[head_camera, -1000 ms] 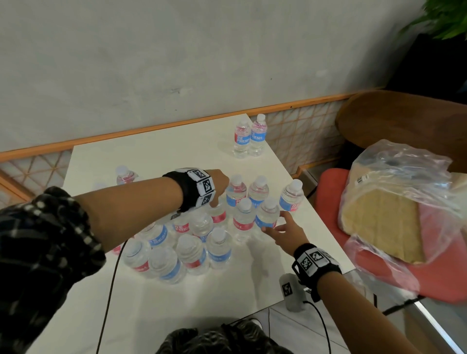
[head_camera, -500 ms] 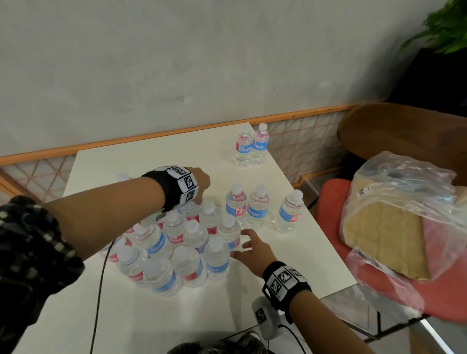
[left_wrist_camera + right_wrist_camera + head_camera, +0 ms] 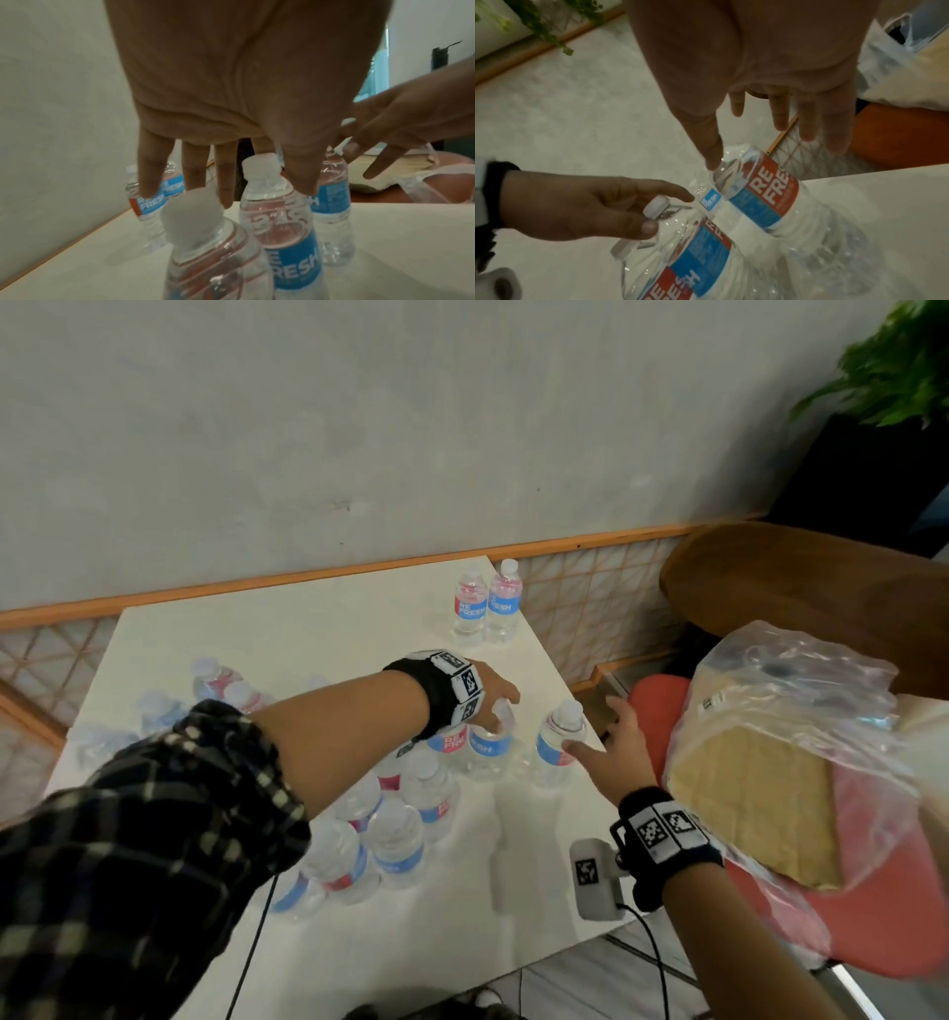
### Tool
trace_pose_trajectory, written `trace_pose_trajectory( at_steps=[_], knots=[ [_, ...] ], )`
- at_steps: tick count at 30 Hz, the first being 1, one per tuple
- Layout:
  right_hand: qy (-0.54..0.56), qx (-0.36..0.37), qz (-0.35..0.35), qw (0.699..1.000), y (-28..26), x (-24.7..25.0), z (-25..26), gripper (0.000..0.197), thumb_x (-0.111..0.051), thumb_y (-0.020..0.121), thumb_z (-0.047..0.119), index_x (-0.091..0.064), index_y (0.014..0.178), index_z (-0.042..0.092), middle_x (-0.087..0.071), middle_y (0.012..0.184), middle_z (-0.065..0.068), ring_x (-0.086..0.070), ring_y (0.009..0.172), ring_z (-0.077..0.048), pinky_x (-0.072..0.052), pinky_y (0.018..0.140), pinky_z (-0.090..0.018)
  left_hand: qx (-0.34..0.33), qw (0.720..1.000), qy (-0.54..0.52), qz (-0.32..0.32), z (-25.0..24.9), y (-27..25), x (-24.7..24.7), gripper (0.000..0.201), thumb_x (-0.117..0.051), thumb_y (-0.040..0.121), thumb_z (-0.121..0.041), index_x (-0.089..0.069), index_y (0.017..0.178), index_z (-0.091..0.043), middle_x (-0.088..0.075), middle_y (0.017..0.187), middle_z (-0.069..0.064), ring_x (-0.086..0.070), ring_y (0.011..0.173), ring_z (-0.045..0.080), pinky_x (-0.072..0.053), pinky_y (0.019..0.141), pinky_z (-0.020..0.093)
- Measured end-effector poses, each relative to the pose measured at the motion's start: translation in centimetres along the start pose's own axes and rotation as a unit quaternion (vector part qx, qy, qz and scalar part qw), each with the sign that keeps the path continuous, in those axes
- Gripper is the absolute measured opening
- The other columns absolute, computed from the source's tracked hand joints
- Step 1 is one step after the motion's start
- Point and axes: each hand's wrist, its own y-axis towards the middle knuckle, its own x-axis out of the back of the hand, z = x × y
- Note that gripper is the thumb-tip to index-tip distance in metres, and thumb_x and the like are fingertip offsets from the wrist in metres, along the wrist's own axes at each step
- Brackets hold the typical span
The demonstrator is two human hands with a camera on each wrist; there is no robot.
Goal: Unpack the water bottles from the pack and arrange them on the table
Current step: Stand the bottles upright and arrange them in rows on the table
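Small clear water bottles with red and blue labels stand on the white table [image 3: 308, 649]. A loose cluster [image 3: 395, 819] is in the middle, a pair [image 3: 488, 608] at the far right corner, and a row of three near the right edge. My left hand [image 3: 506, 706] [image 3: 272, 168] reaches from above, its thumb and index finger around the white cap of the row's middle bottle [image 3: 485, 749] [image 3: 282, 233] [image 3: 706, 241]. My right hand [image 3: 595, 726] [image 3: 757, 142] is spread open beside the rightmost bottle [image 3: 557, 747] [image 3: 765, 194], with the thumb tip at its shoulder.
More bottles [image 3: 215, 680] stand at the table's left, partly behind my sleeve. A clear plastic bag [image 3: 760, 788] with a beige block lies on a red seat just past the right edge. A black cable [image 3: 246, 968] crosses the near table.
My left hand moved right from the cluster to the row of three bottles. My right hand left the cluster's front and went to the rightmost bottle.
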Motion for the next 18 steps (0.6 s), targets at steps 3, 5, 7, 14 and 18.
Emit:
trace_pose_trajectory(
  at_steps=[3,5,7,14,18],
  knots=[
    [0.027,0.037,0.037,0.998,0.8,-0.7,0.8,0.078,-0.073,0.063,0.046,-0.039,0.132,0.030,-0.052,0.125,-0.004,-0.050,0.117,-0.021,-0.047,0.096,-0.031,0.015,1.000,-0.010,-0.001,0.6,0.2,-0.4,0.055,-0.048,0.094,-0.043,-0.034,0.142,-0.020,-0.052,0.132,0.013,-0.052,0.116,0.031,-0.039,0.093,0.037],
    [0.037,0.043,0.057,0.997,0.9,-1.3,1.3,0.058,-0.069,0.078,0.036,-0.045,0.129,0.025,-0.055,0.119,-0.003,-0.054,0.111,-0.021,-0.047,0.080,-0.017,0.019,1.000,-0.019,0.001,0.9,0.4,-0.5,0.052,-0.047,0.096,-0.042,-0.036,0.140,-0.018,-0.055,0.127,0.013,-0.054,0.107,0.029,-0.038,0.084,0.032],
    [0.033,0.053,0.055,0.997,0.8,-1.9,1.6,0.039,-0.061,0.089,0.029,-0.048,0.125,0.022,-0.058,0.114,-0.003,-0.056,0.108,-0.022,-0.049,0.084,-0.028,0.016,1.000,-0.019,0.006,1.3,0.6,-0.3,0.048,-0.049,0.096,-0.037,-0.037,0.139,-0.018,-0.055,0.126,0.012,-0.053,0.107,0.028,-0.034,0.080,0.029],
    [0.027,0.073,0.082,0.994,0.0,-4.3,2.6,0.032,-0.058,0.089,0.035,-0.051,0.119,0.027,-0.059,0.112,-0.002,-0.056,0.103,-0.022,-0.050,0.091,-0.040,0.002,0.998,-0.063,-0.006,1.9,-0.8,-0.1,0.050,-0.056,0.093,-0.021,-0.041,0.141,-0.022,-0.053,0.134,0.006,-0.049,0.120,0.025,-0.036,0.092,0.028],
    [0.042,0.093,0.103,0.990,-0.3,-6.2,3.4,0.031,-0.058,0.090,0.031,-0.050,0.120,0.027,-0.059,0.114,-0.003,-0.055,0.105,-0.021,-0.047,0.091,-0.034,0.002,0.997,-0.074,-0.010,2.9,-1.6,-0.7,0.048,-0.061,0.091,-0.021,-0.048,0.137,-0.021,-0.057,0.128,0.004,-0.051,0.118,0.023,-0.031,0.083,0.022]
  ],
)
